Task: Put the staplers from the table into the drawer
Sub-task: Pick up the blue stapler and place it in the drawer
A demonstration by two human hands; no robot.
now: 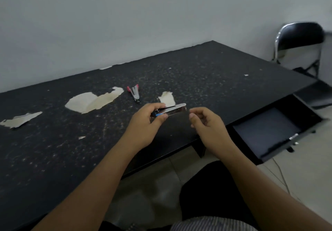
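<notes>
The stapler (168, 110) with the chrome top and a blue tip at its back end is pinched in the left hand (149, 121), held just above the near edge of the black table (206, 72). The right hand (206, 123) hovers beside its metal nose, fingers loosely curled and holding nothing. Further back, a second stapler (133, 94) with a red handle lies on the tabletop between pale patches where the surface has peeled. To the right the drawer (269, 132) stands pulled open. A folding chair (300, 40) sits by the grey wall.
</notes>
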